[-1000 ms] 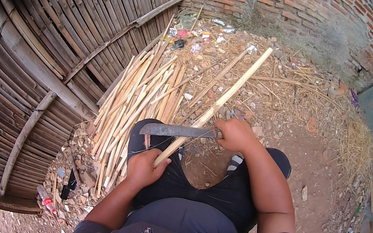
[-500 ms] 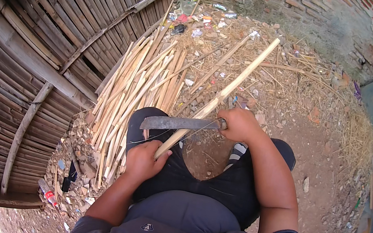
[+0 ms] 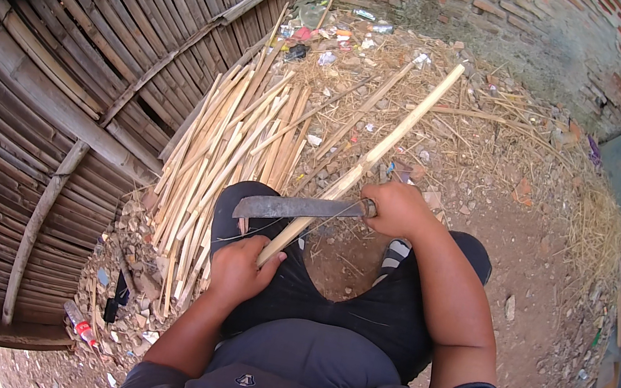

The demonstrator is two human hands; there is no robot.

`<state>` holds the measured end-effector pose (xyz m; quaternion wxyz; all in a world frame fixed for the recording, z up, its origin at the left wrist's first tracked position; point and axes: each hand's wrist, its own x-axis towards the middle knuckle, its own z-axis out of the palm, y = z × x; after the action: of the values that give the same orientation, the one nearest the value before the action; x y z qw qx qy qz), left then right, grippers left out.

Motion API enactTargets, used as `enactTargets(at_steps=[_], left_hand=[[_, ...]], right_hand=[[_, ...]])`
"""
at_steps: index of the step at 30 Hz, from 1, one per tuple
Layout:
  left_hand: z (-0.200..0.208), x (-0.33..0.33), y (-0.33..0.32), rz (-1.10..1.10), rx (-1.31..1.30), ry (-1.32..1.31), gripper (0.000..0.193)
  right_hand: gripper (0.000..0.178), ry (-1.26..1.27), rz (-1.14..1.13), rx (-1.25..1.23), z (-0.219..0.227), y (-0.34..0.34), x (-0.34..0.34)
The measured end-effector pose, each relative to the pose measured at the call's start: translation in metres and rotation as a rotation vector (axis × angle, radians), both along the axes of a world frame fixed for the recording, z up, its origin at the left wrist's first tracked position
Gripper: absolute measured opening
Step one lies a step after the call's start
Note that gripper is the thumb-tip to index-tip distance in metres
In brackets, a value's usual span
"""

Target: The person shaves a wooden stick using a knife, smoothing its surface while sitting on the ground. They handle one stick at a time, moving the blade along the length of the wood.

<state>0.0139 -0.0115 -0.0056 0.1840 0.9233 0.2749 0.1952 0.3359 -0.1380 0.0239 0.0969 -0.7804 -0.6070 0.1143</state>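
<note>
A long pale bamboo strip (image 3: 399, 136) slants from my lap up and to the right. Its near end is gripped by my left hand (image 3: 241, 269), closed over my left thigh. My right hand (image 3: 394, 207) is closed around the handle of a machete (image 3: 287, 207), whose broad dark blade points left and lies across the strip. Thin slivers run beside the blade near my left knee. The handle is mostly hidden by my fingers.
Left of my knees lies a pile of split bamboo strips (image 3: 231, 147), beside a bamboo slat wall (image 3: 28, 144). A brick wall (image 3: 483, 17) stands at the back. Straw and litter cover the far ground; a plastic bottle (image 3: 79, 322) lies at lower left.
Almost nothing differs. The view has shifted very slightly, while both hands, the machete and the bamboo strip keep nearly the same places.
</note>
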Motion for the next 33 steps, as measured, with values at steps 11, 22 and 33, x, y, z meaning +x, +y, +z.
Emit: enactTargets(at_steps=[11, 22, 33], left_hand=[[0.001, 0.001, -0.002, -0.010, 0.024, -0.019, 0.031], [-0.001, 0.003, -0.001, -0.038, 0.069, 0.004, 0.031], [-0.003, 0.003, 0.000, -0.028, 0.047, 0.019, 0.034]], right_hand=[[0.039, 0.001, -0.003, -0.011, -0.001, -0.001, 0.001], [0.039, -0.026, 0.005, -0.020, -0.013, -0.003, 0.006], [0.040, 0.009, -0.025, -0.073, -0.009, 0.000, 0.004]])
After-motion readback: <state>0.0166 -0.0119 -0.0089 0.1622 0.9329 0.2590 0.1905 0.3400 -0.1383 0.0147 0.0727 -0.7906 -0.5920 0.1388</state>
